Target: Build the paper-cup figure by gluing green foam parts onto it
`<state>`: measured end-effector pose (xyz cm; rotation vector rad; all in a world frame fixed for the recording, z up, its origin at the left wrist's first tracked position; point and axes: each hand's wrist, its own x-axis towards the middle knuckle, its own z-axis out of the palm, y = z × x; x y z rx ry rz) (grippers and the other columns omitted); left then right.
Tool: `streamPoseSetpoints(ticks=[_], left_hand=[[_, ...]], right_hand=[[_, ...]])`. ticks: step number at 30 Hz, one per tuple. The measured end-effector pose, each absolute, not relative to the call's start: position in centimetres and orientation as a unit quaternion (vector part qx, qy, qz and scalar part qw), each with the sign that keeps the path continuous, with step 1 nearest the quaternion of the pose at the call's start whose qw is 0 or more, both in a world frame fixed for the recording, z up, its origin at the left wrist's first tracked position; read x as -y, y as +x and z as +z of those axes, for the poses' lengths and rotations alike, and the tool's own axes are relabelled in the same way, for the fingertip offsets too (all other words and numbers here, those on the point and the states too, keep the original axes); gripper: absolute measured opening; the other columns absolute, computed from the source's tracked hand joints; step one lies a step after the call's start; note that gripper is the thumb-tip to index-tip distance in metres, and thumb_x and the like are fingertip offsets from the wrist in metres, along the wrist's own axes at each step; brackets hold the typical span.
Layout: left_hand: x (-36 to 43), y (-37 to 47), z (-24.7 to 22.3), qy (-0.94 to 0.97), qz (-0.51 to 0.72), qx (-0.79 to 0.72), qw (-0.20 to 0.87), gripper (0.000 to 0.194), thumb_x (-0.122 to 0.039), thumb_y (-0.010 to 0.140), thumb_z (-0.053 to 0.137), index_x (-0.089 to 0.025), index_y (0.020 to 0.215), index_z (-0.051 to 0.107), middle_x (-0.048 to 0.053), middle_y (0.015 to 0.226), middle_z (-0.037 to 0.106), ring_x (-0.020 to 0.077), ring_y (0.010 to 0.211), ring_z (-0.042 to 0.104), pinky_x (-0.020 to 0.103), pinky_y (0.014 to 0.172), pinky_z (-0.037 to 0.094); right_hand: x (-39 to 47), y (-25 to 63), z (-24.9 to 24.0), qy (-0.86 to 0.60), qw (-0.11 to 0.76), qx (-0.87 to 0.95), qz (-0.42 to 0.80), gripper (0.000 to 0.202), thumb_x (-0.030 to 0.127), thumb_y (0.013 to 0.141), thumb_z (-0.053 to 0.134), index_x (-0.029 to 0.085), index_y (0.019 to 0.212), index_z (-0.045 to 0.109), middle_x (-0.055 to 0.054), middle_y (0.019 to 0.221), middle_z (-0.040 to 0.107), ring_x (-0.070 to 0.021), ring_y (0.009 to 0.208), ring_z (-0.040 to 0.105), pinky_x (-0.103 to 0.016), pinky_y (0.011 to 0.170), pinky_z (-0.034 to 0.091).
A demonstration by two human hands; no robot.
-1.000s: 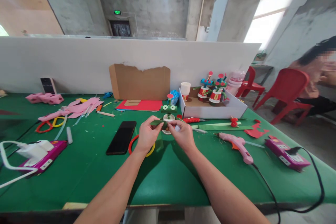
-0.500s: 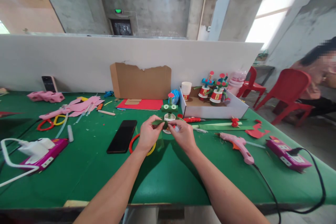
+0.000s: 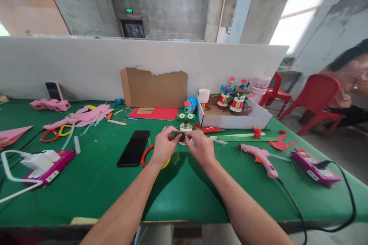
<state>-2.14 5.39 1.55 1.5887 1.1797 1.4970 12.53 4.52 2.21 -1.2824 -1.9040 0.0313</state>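
My left hand (image 3: 164, 147) and my right hand (image 3: 201, 147) meet over the middle of the table, fingertips pinched on a small dark green paper piece (image 3: 182, 136). The fingers cover much of the paper. Right behind them stands a paper-cup figure, with a green tube head (image 3: 185, 117) that has white eyes and a red disc on a spring on top. The hands partly hide its cup. Under my left wrist lie scissors (image 3: 147, 155) with red and yellow handles. A black phone (image 3: 133, 148) rests left of them.
On the right are a pink glue gun (image 3: 260, 157), a purple power strip (image 3: 316, 169) and green paper strips (image 3: 247, 138). A white box (image 3: 234, 122) behind holds cups and similar figures. Pink paper scraps (image 3: 92, 115) lie left. Another person's hand (image 3: 4, 141) holds pink paper at the left edge.
My fingers have shifted slightly around the green paper, and my left hand has edged right. At the left edge, another person's hand with pink paper has come into view.
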Motion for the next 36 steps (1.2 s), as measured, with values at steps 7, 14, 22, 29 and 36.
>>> streamPoseSetpoints(ticks=[7,14,22,29,36], left_hand=[[-5.4,-2.1,2.3,0.563,0.6,-0.433,0.368,0.023,-0.034,0.067,0.071,-0.017,0.066,0.055,-0.004,0.06,0.058,0.0113,0.055,0.057,0.021,0.056,0.045],[-5.1,-1.6,3.2,0.483,0.627,-0.401,0.461,0.032,-0.037,0.059,0.075,-0.016,0.077,0.059,-0.002,0.062,0.064,0.012,0.053,0.056,0.023,0.053,0.047],[-5.1,-2.0,3.1,0.545,0.606,-0.409,0.411,0.027,-0.038,0.069,0.07,-0.017,0.07,0.054,-0.003,0.059,0.059,0.0106,0.051,0.054,0.022,0.05,0.044],[-3.8,-3.2,3.9,0.614,0.673,-0.409,-0.064,0.016,-0.023,0.079,0.067,-0.018,0.091,0.057,0.001,0.082,0.056,0.0133,0.074,0.054,0.027,0.071,0.048],[-3.3,-2.6,4.1,0.747,0.561,-0.333,-0.129,0.01,-0.015,0.089,0.054,-0.017,0.09,0.064,0.006,0.082,0.063,0.0168,0.08,0.057,0.03,0.073,0.05]], right_hand=[[-4.7,12.3,2.3,-0.494,0.497,0.707,0.095,0.012,0.022,0.078,0.056,0.022,0.071,0.065,-0.003,0.075,0.07,-0.0162,0.069,0.063,-0.025,0.067,0.046],[-5.3,12.3,3.1,-0.459,0.507,0.541,0.49,0.03,0.047,0.073,0.061,0.018,0.071,0.067,-0.001,0.065,0.065,-0.0091,0.042,0.046,-0.023,0.042,0.037],[-4.9,12.3,3.8,-0.392,0.505,0.528,0.559,0.026,0.039,0.057,0.077,0.017,0.062,0.065,0.001,0.057,0.062,-0.0057,0.041,0.042,-0.02,0.04,0.034],[-4.7,12.8,4.3,-0.406,0.595,0.528,0.45,0.022,0.038,0.064,0.071,0.018,0.067,0.064,0.005,0.046,0.053,-0.0076,0.041,0.042,-0.021,0.044,0.036],[-4.5,12.6,4.1,-0.421,0.567,0.613,0.354,0.018,0.037,0.068,0.067,0.019,0.068,0.068,0.004,0.049,0.053,-0.0097,0.046,0.045,-0.022,0.046,0.038]])
